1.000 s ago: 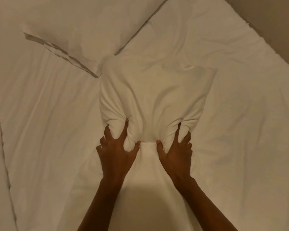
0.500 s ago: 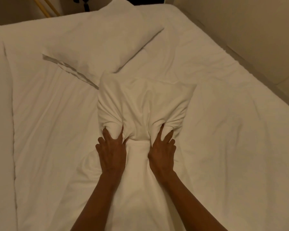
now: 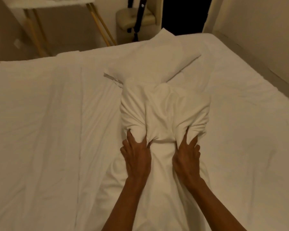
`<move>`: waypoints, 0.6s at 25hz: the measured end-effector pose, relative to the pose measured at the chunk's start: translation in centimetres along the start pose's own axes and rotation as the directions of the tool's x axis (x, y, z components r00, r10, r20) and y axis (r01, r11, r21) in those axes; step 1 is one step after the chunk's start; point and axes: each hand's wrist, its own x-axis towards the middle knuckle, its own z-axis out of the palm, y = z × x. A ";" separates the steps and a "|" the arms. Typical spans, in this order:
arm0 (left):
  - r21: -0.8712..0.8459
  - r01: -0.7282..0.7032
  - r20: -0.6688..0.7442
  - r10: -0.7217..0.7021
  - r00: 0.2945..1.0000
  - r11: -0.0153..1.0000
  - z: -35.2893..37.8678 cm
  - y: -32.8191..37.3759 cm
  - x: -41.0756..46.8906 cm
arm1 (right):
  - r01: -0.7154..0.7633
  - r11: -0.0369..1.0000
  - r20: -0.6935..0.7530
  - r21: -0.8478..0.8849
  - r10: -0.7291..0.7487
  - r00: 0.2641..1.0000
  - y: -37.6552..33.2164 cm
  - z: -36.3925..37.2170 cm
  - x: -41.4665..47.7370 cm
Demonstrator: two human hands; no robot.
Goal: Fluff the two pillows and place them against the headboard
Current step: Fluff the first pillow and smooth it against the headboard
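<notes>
Near pillow [image 3: 163, 110]: bunched on the bed sheet [image 3: 48, 130], just ahead of the fingers.
Left hand [image 3: 136, 157]: fingers clenched into its near left edge.
Right hand [image 3: 187, 155]: fingers dug into the near right edge.
Reason for hold: filling is probably being squeezed inward for loft.
Second pillow [image 3: 157, 64]: lies beyond the fingertips, touching the first, untouched.
Hidden: fingertips are buried in fabric; no headboard can be made out.

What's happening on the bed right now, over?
Left hand, right hand both clenched in near pillow. Second pillow lies just beyond. Nothing blocking.
</notes>
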 end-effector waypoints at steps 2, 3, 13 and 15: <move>0.006 0.034 -0.027 -0.034 0.999 0.999 -3.1 -0.7 0.3 | 0.061 0.997 -0.026 0.040 -0.060 0.998 -2.9 -2.4 -1.1; -0.021 0.079 -0.028 -0.079 0.996 0.997 -4.8 -1.1 0.4 | 0.115 0.992 -0.064 0.047 -0.111 0.992 -4.5 -3.3 -1.6; -0.107 0.376 -0.223 -0.390 0.893 0.921 -28.6 -5.3 0.8 | 0.384 0.922 -0.060 -0.045 -0.386 0.921 -22.8 -16.1 -11.8; -0.091 0.423 -0.267 -0.431 0.862 0.902 -33.5 -6.4 0.4 | 0.449 0.892 -0.064 -0.059 -0.452 0.890 -26.6 -18.4 -14.3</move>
